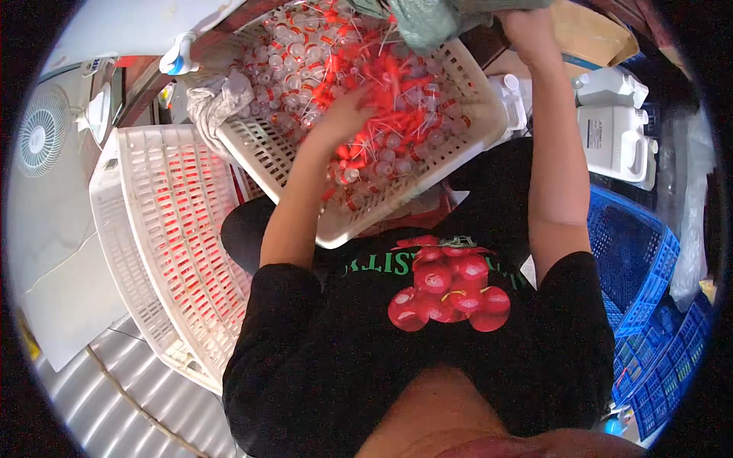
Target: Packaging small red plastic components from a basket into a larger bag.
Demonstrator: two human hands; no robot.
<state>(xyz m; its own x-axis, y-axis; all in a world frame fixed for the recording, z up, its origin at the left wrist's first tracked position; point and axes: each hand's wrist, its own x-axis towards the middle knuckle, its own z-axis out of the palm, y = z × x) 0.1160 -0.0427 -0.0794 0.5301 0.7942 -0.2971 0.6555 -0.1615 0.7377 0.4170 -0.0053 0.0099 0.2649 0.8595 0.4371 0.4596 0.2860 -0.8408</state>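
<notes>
A white plastic basket point(263, 164) tilts in front of me, full of small clear bottle-like pieces with red bands point(286, 57). Over them lies a heap of red pieces with thin pale stems point(385, 107). My left hand point(347, 118) reaches into this heap, fingers stretched out and somewhat blurred. No held piece can be made out in it. My right hand point(527, 34) is closed on a grey-green plastic bag point(427, 23) at the basket's far right edge. The bag's upper part runs out of view.
White baskets point(179, 221) stand on edge at my left, with red showing through their slats. A crumpled cloth point(217, 107) hangs at the basket's left corner. White jugs point(611, 137) and blue crates point(634, 252) are on the right. A fan point(38, 137) is at far left.
</notes>
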